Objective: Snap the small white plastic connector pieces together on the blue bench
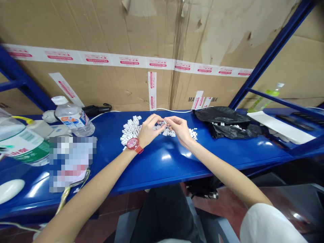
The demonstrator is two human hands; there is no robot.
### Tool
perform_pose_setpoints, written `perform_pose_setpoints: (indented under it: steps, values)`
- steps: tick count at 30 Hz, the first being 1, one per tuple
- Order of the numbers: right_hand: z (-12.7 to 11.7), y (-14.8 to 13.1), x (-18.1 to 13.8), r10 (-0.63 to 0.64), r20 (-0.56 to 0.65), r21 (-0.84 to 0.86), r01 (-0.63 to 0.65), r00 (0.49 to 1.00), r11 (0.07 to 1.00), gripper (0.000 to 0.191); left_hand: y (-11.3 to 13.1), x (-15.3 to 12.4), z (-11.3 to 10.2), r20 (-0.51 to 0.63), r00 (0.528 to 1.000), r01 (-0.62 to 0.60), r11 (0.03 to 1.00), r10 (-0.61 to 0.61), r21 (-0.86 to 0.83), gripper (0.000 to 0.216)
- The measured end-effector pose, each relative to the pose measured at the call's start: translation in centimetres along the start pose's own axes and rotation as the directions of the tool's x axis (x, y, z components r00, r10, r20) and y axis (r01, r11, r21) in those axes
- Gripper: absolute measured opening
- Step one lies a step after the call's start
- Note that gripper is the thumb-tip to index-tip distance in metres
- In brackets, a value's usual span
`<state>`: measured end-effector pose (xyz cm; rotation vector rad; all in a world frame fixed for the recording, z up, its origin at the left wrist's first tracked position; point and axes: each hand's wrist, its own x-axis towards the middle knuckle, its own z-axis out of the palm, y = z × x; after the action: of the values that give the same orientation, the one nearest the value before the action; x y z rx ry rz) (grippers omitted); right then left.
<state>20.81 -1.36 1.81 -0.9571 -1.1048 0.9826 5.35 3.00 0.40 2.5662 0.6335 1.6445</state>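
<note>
Both hands meet above the blue table, pinching one small white plastic piece between their fingertips. My left hand, with a red watch on its wrist, is closed on the piece from the left. From the right, my right hand pinches it with thumb and forefinger. A pile of white plastic pieces lies left of my left hand. More white pieces sit on the table behind and between the hands. Smaller white bits lie just right of my right hand.
A black plastic bag with white pieces in its opening lies to the right, near a white tray. Clear bottles, a large green-labelled bottle and a white mouse stand left. Cardboard closes off the back.
</note>
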Motion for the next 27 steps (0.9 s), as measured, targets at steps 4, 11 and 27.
perform_pose_setpoints:
  steps: [4,11,27]
  values:
    - [0.2,0.0,-0.3,-0.024,-0.055,0.025,0.025,0.998,0.999,0.029,0.2,0.1,0.2,-0.013,1.0,0.02,1.0,-0.02,-0.019,0.01]
    - [-0.6,0.0,-0.8,0.082,-0.077,0.104,-0.074,0.994,0.992,0.033,0.3,-0.1,0.8,0.037,0.999,0.034,0.997,-0.032,-0.063,0.008]
    - [-3.9,0.1,0.1,0.098,-0.17,0.05,-0.091,0.98,0.995,0.036,-0.7,-0.1,0.0,0.009,0.995,0.095,0.995,-0.094,-0.012,0.011]
